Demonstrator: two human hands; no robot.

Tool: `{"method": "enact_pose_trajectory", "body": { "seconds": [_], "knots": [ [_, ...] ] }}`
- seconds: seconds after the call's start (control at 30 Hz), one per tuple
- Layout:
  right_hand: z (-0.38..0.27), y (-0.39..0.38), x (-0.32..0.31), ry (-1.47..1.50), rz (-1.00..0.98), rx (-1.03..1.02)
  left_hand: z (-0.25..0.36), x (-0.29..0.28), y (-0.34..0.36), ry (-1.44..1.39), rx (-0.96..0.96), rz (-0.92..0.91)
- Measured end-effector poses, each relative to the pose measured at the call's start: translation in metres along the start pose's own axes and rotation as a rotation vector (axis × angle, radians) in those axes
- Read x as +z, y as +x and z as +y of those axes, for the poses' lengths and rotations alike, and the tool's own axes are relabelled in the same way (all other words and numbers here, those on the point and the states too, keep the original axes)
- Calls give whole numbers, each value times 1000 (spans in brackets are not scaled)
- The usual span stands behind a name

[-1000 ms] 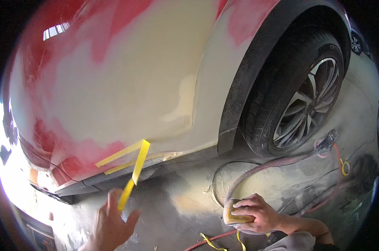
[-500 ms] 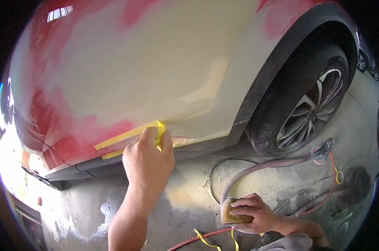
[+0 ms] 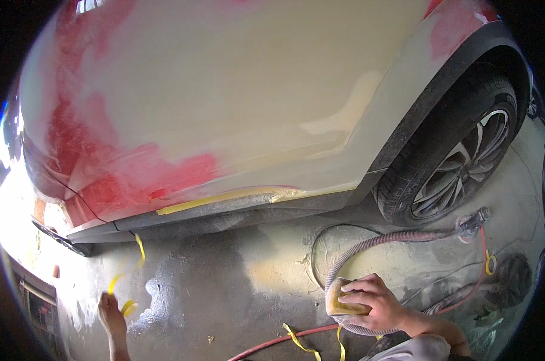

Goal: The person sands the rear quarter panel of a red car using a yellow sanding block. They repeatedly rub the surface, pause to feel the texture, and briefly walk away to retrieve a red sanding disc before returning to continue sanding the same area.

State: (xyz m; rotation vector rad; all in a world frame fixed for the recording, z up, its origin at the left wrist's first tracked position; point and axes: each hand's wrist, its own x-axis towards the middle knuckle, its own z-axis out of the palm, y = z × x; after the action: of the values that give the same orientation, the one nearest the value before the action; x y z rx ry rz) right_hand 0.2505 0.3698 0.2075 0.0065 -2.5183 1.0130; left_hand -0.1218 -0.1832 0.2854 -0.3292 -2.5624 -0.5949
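Note:
Low at the left, my left hand [image 3: 111, 314] is closed on a strip of yellow masking tape [image 3: 128, 308]. The loose strip trails up toward the sill and is partly blurred. My right hand [image 3: 382, 305] wraps round a worn yellowish sanding block [image 3: 342, 297], held above the floor beside a ribbed hose [image 3: 368, 243]. Before me stands a car body panel [image 3: 242, 96], with smooth beige-grey filler or primer over red paint. One band of yellow tape [image 3: 188, 205] still sticks along its lower edge, above the dark sill.
At the right is the car's wheel [image 3: 443, 156] under a dark arch trim. A sander [image 3: 472, 222] lies on the floor with the hose and a red air line [image 3: 278, 345]. Yellow tape scraps [image 3: 299, 343] lie near my right arm. A tape roll [image 3: 490, 265] is farther right.
The upper tape strip has come off the panel. My left hand has swung down and left, away from the car, with tape in it. My right hand keeps the block.

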Motion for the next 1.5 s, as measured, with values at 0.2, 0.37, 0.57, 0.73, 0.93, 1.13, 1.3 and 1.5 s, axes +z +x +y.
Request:
{"method": "enact_pose_trajectory", "body": {
  "seconds": [0.2,0.37,0.57,0.73,0.93,1.13,1.3,1.5],
  "knots": [
    [11,-1,8,-24,-19,0,136,-14,-27,505,349,-488],
    [6,1,8,-8,-59,-17,233,28,2,104,718,-311],
    [5,-11,-4,-49,27,-15,393,57,27,-53,1384,3],
    [7,-15,-5,21,-10,-56,513,76,65,7,1150,322],
    [4,-17,-16,21,79,-44,602,62,62,-227,1284,507],
    [7,-13,-21,31,109,-70,585,94,40,-197,1236,418],
    [6,-12,-20,16,122,-108,579,135,12,-150,1116,427],
    [12,-15,-10,15,143,-106,602,131,-2,-289,1028,443]
  ]
}}
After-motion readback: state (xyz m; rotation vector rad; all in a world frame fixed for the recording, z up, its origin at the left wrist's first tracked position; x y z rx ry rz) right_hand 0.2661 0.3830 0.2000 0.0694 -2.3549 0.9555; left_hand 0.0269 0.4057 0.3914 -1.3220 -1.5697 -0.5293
